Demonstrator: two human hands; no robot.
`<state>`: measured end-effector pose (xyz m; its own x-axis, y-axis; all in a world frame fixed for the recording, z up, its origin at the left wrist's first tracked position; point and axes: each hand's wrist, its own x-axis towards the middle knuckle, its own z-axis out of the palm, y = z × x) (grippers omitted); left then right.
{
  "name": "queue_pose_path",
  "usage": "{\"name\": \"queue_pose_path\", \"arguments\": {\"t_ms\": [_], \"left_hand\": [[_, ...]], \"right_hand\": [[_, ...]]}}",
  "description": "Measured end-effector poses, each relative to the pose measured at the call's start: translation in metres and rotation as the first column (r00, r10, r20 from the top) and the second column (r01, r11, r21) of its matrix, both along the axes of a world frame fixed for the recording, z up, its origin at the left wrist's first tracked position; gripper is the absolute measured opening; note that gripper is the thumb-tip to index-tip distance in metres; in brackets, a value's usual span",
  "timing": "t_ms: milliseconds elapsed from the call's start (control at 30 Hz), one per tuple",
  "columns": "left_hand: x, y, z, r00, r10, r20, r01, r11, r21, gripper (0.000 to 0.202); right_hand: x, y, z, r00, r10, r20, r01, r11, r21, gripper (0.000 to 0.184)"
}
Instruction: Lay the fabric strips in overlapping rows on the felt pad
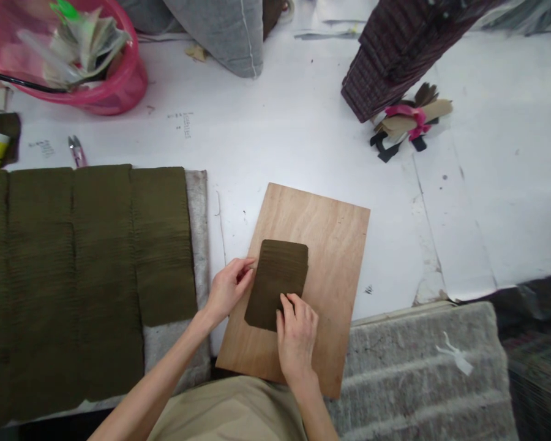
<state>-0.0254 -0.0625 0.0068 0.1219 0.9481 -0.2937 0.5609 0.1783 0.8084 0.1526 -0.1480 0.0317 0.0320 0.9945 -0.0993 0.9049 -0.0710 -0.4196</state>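
Over there, the white-covered worktable [284,138] carries a pink bucket [123,95], thread snips [78,152], a maroon stack [390,67], a pink-tied bundle of strips [411,119], a plywood board [326,236] and a grey mat [198,208].

You can read no text here, since the handwritten marks [187,125] at the far left and the small scribble [368,289] at the near right of the white tabletop [294,141] are illegible.

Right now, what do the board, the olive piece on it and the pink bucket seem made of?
Board: likely plywood, seemingly unvarnished; wood grain shows.
Olive piece: perhaps matte fabric, uncertain; dull, ridged top.
Bucket: probably glossy plastic; shiny, smooth wall.
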Motion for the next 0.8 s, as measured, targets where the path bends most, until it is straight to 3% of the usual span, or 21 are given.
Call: {"name": "queue_pose_path", "arguments": {"t_ms": [567,667,800], "left_hand": [[-0.001,-0.008,0.005,1.000,-0.020,-0.022,0.020,0.999,0.028,0.022],[0.000,-0.007,0.005,0.998,-0.056,-0.029,0.057,0.998,0.033,0.021],[0.004,-0.001,0.009,0.989,-0.122,-0.080,0.128,0.988,0.084,0.020]], "right_hand": [[-0.011,0.018,-0.007,0.995,0.071,-0.074,-0.067,0.996,0.058,0.032],[-0.003,0.018,-0.005,0.992,0.067,-0.110,-0.062,0.997,0.056,0.029],[0.021,0.038,0.001,0.995,-0.006,-0.099,0.014,0.997,0.072,0.025]]}}
